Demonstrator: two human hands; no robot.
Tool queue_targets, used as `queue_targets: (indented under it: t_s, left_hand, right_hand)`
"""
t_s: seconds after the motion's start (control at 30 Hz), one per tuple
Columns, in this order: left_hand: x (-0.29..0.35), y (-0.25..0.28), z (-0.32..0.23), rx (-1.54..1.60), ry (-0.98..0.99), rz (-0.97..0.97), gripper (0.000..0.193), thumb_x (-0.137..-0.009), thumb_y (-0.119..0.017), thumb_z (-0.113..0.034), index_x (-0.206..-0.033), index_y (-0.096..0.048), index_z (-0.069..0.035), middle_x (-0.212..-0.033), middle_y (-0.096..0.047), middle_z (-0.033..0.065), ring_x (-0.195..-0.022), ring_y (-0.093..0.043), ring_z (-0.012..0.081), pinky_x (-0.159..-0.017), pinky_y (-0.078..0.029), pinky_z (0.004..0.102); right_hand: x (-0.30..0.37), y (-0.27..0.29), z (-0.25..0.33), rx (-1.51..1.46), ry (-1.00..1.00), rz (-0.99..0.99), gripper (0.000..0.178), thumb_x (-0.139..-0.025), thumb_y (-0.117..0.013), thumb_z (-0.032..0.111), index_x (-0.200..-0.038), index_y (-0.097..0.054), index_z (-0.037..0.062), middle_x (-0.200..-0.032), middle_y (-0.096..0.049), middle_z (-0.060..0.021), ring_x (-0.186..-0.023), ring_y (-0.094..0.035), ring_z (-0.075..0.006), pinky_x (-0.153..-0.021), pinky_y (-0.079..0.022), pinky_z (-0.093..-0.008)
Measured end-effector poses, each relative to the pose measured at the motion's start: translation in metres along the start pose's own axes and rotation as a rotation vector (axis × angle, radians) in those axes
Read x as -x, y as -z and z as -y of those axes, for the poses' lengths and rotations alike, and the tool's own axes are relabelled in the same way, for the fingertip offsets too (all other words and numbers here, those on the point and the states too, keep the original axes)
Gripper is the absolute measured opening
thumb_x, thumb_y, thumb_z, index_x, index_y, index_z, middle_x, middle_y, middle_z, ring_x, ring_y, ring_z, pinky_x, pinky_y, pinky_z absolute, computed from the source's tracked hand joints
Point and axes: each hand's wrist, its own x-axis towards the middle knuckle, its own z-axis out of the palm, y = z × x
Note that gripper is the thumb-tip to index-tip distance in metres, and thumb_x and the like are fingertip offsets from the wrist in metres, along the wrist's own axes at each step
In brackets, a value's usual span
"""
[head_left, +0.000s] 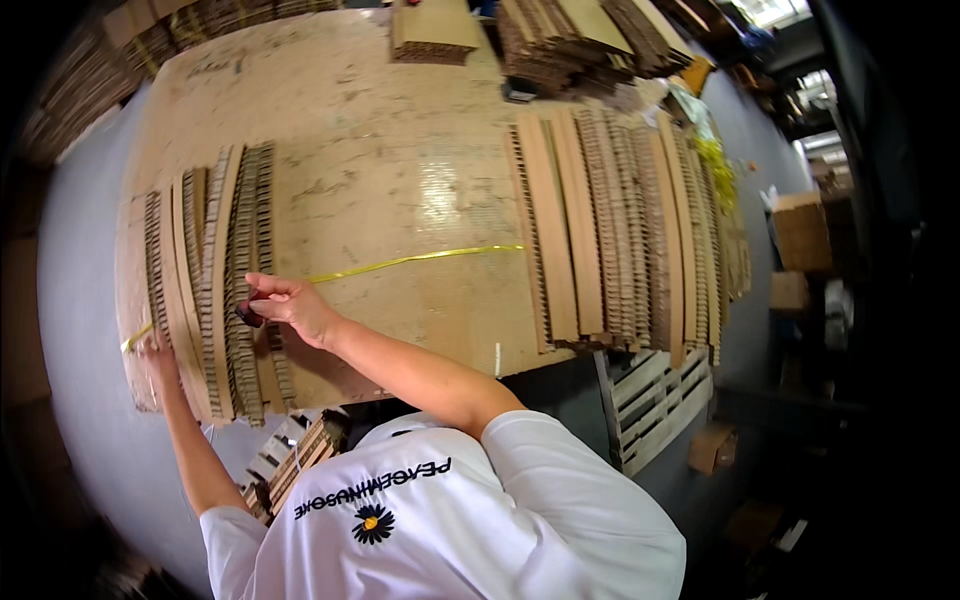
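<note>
At left on the flat tan tabletop (400, 180), we judged the long tan honeycomb-cardboard strips (215, 280) light, crushable, best gripped together. The right hand (290, 305) curled round a small dark-red object (249, 313); the left hand's (157, 356) grip was unclear.

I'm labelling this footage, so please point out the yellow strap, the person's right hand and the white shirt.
Yellow strap (418, 258): head view, middle of its exposed stretch.
Right hand (300, 306): head view, middle of the hand.
White shirt (455, 505): head view, plain fabric of the body.
</note>
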Motion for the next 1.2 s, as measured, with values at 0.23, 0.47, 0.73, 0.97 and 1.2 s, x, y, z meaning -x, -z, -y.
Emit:
queue_targets:
  t_s: [0.23,0.47,0.73,0.97,1.2]
  left_hand:
    - [0.136,0.020,-0.268,0.789,-0.289,0.075,0.026,-0.102,-0.067,-0.014,-0.123,-0.067,0.000,-0.118,-0.069,0.0113,-0.109,-0.065,0.0192,-0.095,-0.054,0.0330]
    - [0.398,-0.076,-0.497,0.861,-0.387,1.107,0.046,-0.096,-0.066,-0.032,-0.128,-0.064,0.002,-0.099,-0.073,0.0149,-0.094,-0.071,0.0268,-0.083,-0.055,0.0399]
    - [0.511,-0.076,-0.603,0.613,-0.343,0.886,0.066,-0.099,-0.056,-0.051,-0.134,-0.056,0.006,-0.138,-0.054,0.0313,-0.132,-0.048,0.0482,-0.109,-0.044,0.0518]
    - [0.485,-0.067,-0.599,0.706,-0.321,0.945,0.054,-0.101,-0.058,-0.048,-0.101,-0.071,0.004,-0.091,-0.072,0.0275,-0.092,-0.070,0.0423,-0.086,-0.054,0.0479]
    - [0.451,-0.091,-0.561,1.059,-0.034,0.993,0.068,-0.104,-0.049,-0.056,-0.131,-0.061,0.005,-0.123,-0.069,0.0283,-0.117,-0.066,0.0385,-0.101,-0.050,0.0463]
  right_hand:
    - [0.202,0.145,0.179,0.419,0.438,-0.687,0.046,-0.096,-0.073,0.010,-0.139,-0.059,0.0003,-0.115,-0.073,-0.0078,-0.105,-0.069,-0.0150,-0.096,-0.055,-0.0298]
    - [0.308,0.236,0.264,0.389,0.465,-0.935,0.052,-0.099,-0.070,0.009,-0.148,-0.056,-0.0006,-0.135,-0.067,-0.0081,-0.121,-0.063,-0.0147,-0.111,-0.044,-0.0307]
    - [0.323,0.310,0.249,0.248,0.544,-0.768,0.030,-0.097,-0.071,0.002,-0.125,-0.068,-0.0080,-0.169,-0.028,-0.0189,-0.150,-0.039,-0.0245,-0.118,-0.040,-0.0366]
    - [0.310,0.296,0.277,0.277,0.421,-0.927,0.056,-0.098,-0.073,0.007,-0.146,-0.050,-0.0110,-0.124,-0.069,-0.0100,-0.107,-0.066,-0.0134,-0.097,-0.051,-0.0261]
    - [0.291,0.273,0.258,0.285,0.262,-0.724,0.027,-0.098,-0.074,0.016,-0.120,-0.069,0.0000,-0.117,-0.072,-0.0075,-0.097,-0.067,-0.0131,-0.082,-0.053,-0.0249]
